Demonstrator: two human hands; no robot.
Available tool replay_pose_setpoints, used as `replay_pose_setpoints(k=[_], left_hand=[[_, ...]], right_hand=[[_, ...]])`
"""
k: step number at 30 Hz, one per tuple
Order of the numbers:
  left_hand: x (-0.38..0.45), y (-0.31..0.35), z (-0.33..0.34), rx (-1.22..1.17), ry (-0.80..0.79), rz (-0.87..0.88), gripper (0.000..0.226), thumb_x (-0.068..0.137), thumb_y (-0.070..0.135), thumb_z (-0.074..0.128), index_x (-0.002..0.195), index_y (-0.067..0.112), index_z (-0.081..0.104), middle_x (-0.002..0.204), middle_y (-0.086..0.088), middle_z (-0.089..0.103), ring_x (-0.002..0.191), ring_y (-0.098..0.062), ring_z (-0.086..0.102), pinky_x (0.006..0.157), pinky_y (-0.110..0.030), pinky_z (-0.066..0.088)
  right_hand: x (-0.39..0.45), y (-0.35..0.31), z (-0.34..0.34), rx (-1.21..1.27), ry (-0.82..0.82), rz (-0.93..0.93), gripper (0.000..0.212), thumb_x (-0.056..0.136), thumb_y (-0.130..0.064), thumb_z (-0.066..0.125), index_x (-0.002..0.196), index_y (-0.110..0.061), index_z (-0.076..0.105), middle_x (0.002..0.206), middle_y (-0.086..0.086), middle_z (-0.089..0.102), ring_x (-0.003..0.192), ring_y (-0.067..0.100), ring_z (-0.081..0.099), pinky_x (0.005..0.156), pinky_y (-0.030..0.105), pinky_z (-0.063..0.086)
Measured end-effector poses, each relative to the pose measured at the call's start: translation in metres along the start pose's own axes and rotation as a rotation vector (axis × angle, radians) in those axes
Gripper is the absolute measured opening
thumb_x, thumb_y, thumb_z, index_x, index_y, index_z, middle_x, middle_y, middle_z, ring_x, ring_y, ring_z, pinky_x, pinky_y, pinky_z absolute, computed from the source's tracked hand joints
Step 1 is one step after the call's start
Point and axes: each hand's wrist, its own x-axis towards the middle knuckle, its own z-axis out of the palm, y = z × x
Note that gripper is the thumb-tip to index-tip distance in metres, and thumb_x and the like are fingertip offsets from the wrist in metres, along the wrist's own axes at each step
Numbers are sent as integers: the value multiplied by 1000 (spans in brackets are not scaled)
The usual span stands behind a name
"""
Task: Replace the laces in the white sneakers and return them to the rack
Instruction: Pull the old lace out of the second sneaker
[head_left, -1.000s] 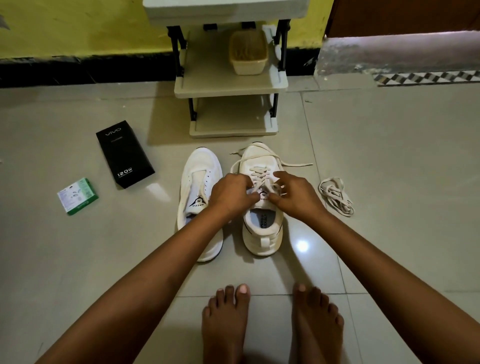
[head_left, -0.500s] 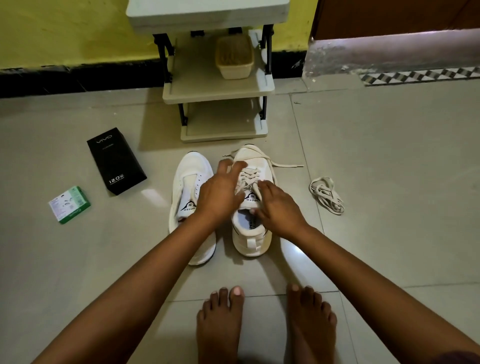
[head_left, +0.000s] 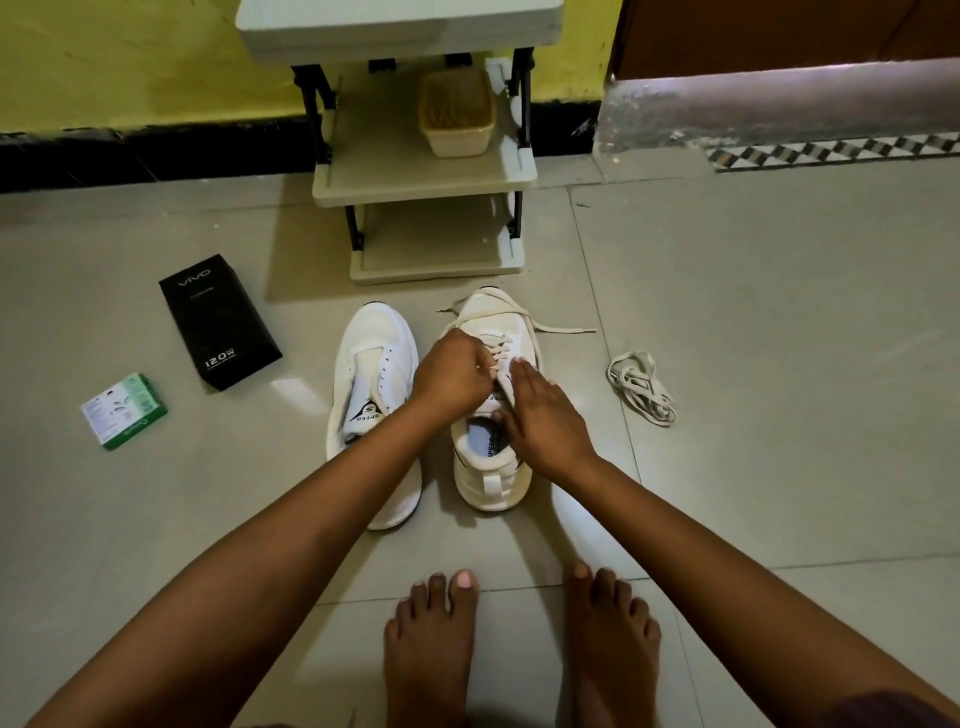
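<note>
- Tiled floor (head_left: 779, 312), pale grey; everything below lies on it
- Shoe rack (head_left: 423, 171) stands against the yellow wall, pale shelves on dark posts; a small tan basket (head_left: 457, 117) sits on its middle shelf, right side
- Two white sneakers side by side just in front of the rack, toes toward it
- Left sneaker (head_left: 371, 374): no lace in its eyelets, tongue showing, partly crossed by the left forearm
- Right sneaker (head_left: 491, 457): partly laced, lace (head_left: 563, 329) ends trailing off the toe, one out to the right on the floor
- Left hand (head_left: 452, 371): fingers curled over the laced section of the right sneaker, pinching at the lace; exact grip hidden by the knuckles
- Right hand (head_left: 540, 415): fingers fairly straight, lying along the tongue and right side of the same sneaker; thumb down near the collar; cannot tell if it pinches anything
- Black box (head_left: 218, 322), flat on the floor left of the sneakers
- Loose bundled lace (head_left: 641, 387), right of the sneakers, apart from them
- Small green-and-white box (head_left: 124, 410), far left
- Bare feet (head_left: 431, 634) at the near edge
</note>
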Motion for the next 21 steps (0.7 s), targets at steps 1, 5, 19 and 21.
replay_pose_setpoints(k=[1, 5, 19, 21], left_hand=[[1, -2, -3, -99, -27, -37, 11, 84, 8, 59, 89, 7, 69, 108, -10, 65, 103, -25, 58, 79, -24, 40], [-1, -10, -7, 19, -81, 70, 17, 85, 14, 60, 100, 15, 67, 127, -9, 53, 114, -25, 53, 84, -28, 42], [-13, -2, -10, -571, -38, -135, 8, 81, 5, 67, 83, 10, 73, 96, -11, 71, 96, -23, 64, 94, -32, 49], [-14, -7, -10, -319, -12, 31, 17, 82, 6, 66, 98, 8, 73, 112, -9, 67, 112, -24, 57, 100, -30, 42]], right_hand=[[0, 0, 0, 1, -4, -2, 62, 100, -33, 35, 150, -8, 9, 157, 10, 12, 144, 20, 15, 115, 31, 12], [1, 0, 0, -5, -9, -11, 62, 100, -35, 34, 150, -8, 9, 157, 10, 13, 144, 19, 15, 116, 31, 14], [-1, 3, -4, -33, -66, -14, 63, 100, -35, 35, 150, -9, 6, 158, 7, 9, 145, 18, 12, 115, 31, 9], [1, 1, -5, -38, -67, -17, 63, 100, -36, 34, 150, -9, 7, 158, 8, 11, 145, 20, 12, 115, 31, 9]])
